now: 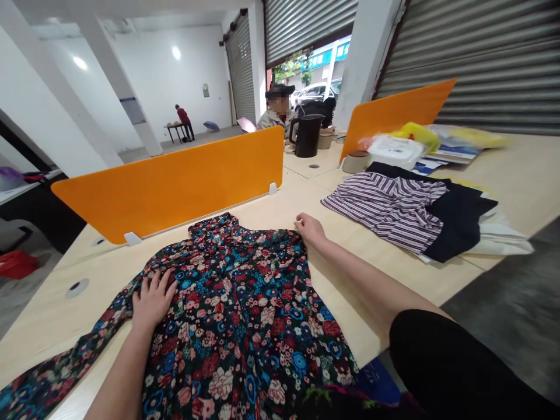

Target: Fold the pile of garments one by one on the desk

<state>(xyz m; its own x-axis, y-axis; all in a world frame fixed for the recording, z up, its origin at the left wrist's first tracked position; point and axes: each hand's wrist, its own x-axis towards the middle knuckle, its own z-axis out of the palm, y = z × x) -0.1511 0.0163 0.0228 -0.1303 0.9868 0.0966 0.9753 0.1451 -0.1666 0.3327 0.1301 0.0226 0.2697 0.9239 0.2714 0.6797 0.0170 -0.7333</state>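
1. I'm looking across a pale wooden bench in a big white room with grey roller shutters; an orange divider stands along the far edge in front of me, and a second orange divider runs away toward the shutters.
2. The floral garment lies spread flat on the bench, reaching from the near edge up almost to the divider, with one sleeve trailing off toward the near left corner.
3. My left hand is pressed palm down on the garment's left side, where the sleeve joins; fingers spread and flat, gripping nothing.
4. My right hand is out at the garment's far right corner, fingers curled down onto the edge of the cloth. I can't tell whether they pinch the fabric or just rest on it.
5. Off to the right, well apart from my hands, a striped shirt lies on a pile with dark cloth and something white beneath.
6. Beyond the pile: a clear packet, a yellow bag and some papers.
7. Past the dividers, a black jug stands on the bench, and a seated person is just behind it.
8. Far back in the room, another person stands at a small table.
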